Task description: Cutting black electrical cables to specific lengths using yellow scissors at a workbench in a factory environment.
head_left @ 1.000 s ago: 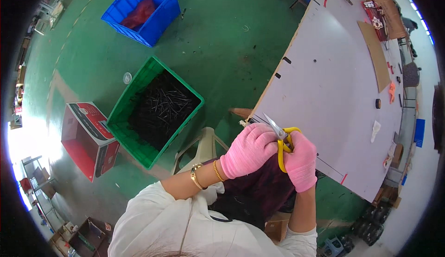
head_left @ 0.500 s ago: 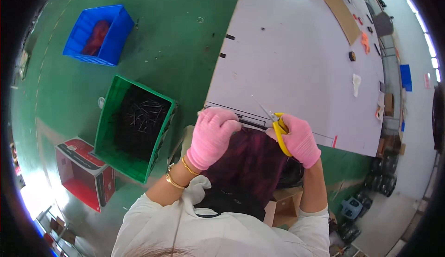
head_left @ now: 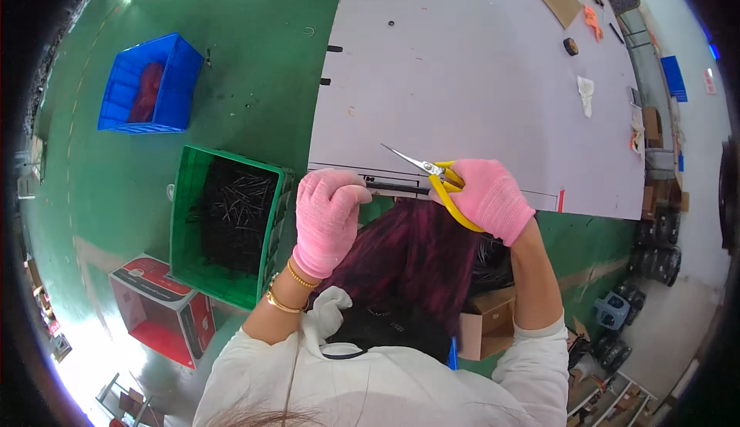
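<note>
Both my hands wear pink gloves and hover at the near edge of a large white table. My left hand pinches one end of a thin black rod that runs to the right. My right hand grips yellow-handled scissors, blades pointing up and left above the rod. A dark red cloth lies over my lap under both hands.
A green crate full of thin black pieces stands on the green floor at my left. Farther left are a blue crate and a red box. A cardboard box sits under the table. Small items lie at the table's far right.
My view has swung so the table fills more of the picture. My hands have spread apart, and the black rod now shows between them, with the scissors above it.
</note>
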`<action>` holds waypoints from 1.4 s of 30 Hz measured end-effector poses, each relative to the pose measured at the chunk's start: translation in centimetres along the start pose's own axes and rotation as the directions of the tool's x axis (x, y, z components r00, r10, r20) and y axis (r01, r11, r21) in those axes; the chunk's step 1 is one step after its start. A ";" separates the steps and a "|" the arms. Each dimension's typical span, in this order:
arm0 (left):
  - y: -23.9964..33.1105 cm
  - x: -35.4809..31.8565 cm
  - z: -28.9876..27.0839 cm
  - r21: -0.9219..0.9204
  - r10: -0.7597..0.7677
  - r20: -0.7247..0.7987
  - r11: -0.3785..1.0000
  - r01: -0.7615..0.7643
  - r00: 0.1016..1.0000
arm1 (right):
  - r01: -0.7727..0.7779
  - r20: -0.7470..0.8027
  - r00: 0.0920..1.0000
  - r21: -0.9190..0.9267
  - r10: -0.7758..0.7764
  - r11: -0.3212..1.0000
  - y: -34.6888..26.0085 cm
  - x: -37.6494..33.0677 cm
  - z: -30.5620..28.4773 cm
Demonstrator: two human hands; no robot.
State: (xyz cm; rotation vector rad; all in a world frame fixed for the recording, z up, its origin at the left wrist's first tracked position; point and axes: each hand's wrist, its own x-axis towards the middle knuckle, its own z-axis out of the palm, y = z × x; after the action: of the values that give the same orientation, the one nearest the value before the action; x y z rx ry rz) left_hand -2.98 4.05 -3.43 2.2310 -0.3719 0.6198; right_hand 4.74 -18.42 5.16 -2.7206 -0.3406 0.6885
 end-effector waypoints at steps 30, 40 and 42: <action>4.0 3.5 2.3 0.169 -0.203 0.279 0.972 0.160 0.938 | 0.040 -0.070 0.997 0.047 -0.036 0.998 1.4 -0.8 1.2; 3.1 3.5 2.8 0.208 -0.112 0.257 0.976 0.058 0.960 | 0.219 -0.587 0.803 0.453 0.105 0.864 1.6 -4.8 4.2; 2.9 3.3 2.6 0.226 -0.093 0.278 0.974 0.029 0.956 | 0.166 -0.557 0.810 0.521 0.186 0.837 1.3 -7.3 5.7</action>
State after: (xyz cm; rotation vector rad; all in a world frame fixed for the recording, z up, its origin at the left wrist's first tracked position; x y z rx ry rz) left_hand -0.68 -0.04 -1.33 2.5443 -0.3925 0.3135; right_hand -4.08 -20.47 3.01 -2.2088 0.0357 -0.0994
